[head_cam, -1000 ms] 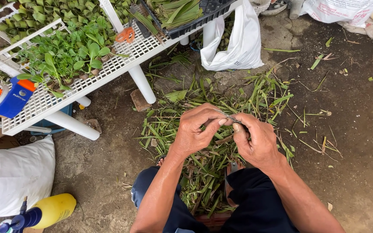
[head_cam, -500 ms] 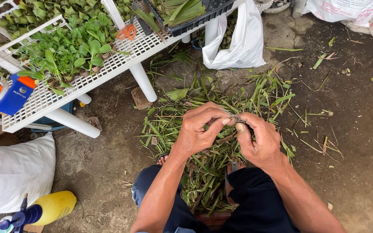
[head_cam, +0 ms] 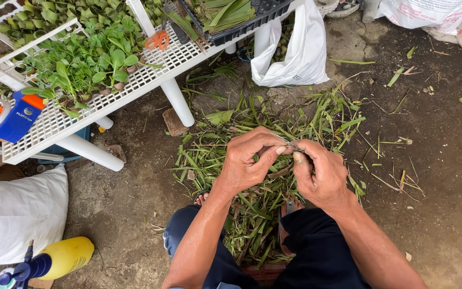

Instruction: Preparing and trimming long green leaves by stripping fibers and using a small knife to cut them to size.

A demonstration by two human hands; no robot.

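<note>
While you look down from the head camera, your left hand [head_cam: 247,160] and right hand [head_cam: 319,174] are both pinched shut on a thin grey-green plant strip [head_cam: 291,145] held between them, above the heap of cut green leaves [head_cam: 258,214] on the dirt floor (white slatted plastic bench [head_cam: 54,126] at upper left). You seem mid-strip; the next pull needs a firm fingertip pinch.

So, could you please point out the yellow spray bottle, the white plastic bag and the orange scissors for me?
yellow spray bottle [head_cam: 66,257], head view, on its yellow body.
white plastic bag [head_cam: 290,56], head view, on its bulging side.
orange scissors [head_cam: 158,40], head view, on the handle loops.
</note>
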